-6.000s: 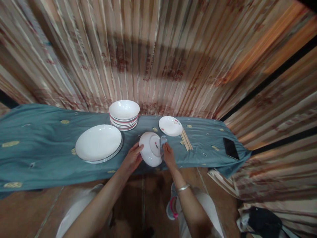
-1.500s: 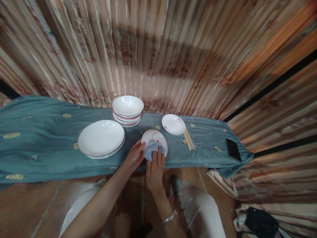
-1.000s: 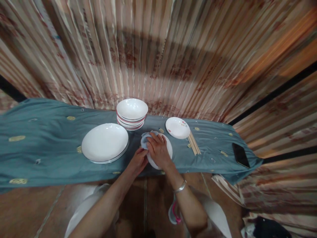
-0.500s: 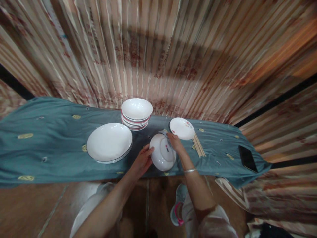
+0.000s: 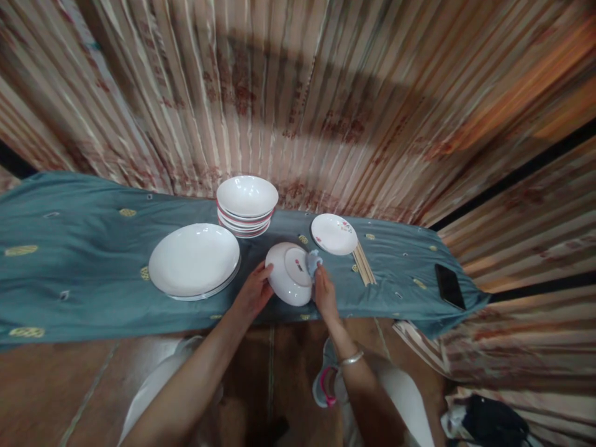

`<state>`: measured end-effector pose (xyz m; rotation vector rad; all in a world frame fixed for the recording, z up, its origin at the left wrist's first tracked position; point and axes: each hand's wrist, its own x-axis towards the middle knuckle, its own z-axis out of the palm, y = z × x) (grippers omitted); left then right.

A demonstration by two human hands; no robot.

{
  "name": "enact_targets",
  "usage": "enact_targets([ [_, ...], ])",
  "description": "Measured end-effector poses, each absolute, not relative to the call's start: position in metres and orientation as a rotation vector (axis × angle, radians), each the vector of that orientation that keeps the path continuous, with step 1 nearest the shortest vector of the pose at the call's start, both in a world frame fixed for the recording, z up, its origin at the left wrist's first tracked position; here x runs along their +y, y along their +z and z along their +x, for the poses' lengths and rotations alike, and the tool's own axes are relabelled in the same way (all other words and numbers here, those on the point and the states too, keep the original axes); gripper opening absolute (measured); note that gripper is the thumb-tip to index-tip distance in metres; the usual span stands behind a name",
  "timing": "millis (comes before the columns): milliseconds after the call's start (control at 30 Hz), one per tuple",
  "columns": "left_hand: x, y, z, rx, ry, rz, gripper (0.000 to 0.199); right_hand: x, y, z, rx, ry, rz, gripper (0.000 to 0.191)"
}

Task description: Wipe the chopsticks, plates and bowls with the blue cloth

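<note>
Over the table's front part a white bowl [image 5: 285, 287] is held tilted, its underside with a foot ring and a small mark turned up toward me. My left hand [image 5: 256, 288] grips its left rim, thumb on the outer wall. In my right hand [image 5: 325, 290], pinched between the fingers, is a pale blue cloth [image 5: 313, 261] against the bowl's right side. Behind the bowl stands a stack of white bowls [image 5: 247, 197] with red rims. Large white plates [image 5: 194, 261] lie stacked to the left of my left hand.
Small floral plates [image 5: 333, 234] sit right of the bowl, with wooden chopsticks [image 5: 364, 266] beside them. A black phone [image 5: 449, 286] lies near the right end of the teal tablecloth [image 5: 107, 261]. A patterned curtain [image 5: 279, 105] hangs behind the table.
My right hand with the cloth has moved from the bowl's far upper edge down to its right side. The bowl has turned a little, and the whole view has shifted slightly.
</note>
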<state>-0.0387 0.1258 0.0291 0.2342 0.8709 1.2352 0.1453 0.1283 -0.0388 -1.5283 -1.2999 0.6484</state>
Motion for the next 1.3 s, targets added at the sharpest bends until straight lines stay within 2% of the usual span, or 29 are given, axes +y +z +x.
enact_targets([
  [367,0.126,0.031,-0.037,0.890,1.245,0.199,0.013,0.042,-0.058,0.099,-1.490,0.318,-1.729,0.061],
  [633,0.125,0.036,-0.034,0.908,1.266,0.156,0.014,0.015,-0.045,0.073,-1.796,-0.026,-1.625,0.055],
  [900,0.123,0.038,-0.032,0.837,1.281,0.088,0.008,0.037,-0.014,0.065,-2.088,-0.072,-1.540,0.041],
  [1067,0.124,0.041,-0.031,0.845,1.313,-0.026,0.021,0.062,0.011,0.068,-2.241,-0.048,-1.441,0.043],
  [1300,0.124,0.039,-0.031,0.762,1.369,-0.032,0.024,0.097,0.044,0.070,-2.374,0.035,-1.354,0.038],
])
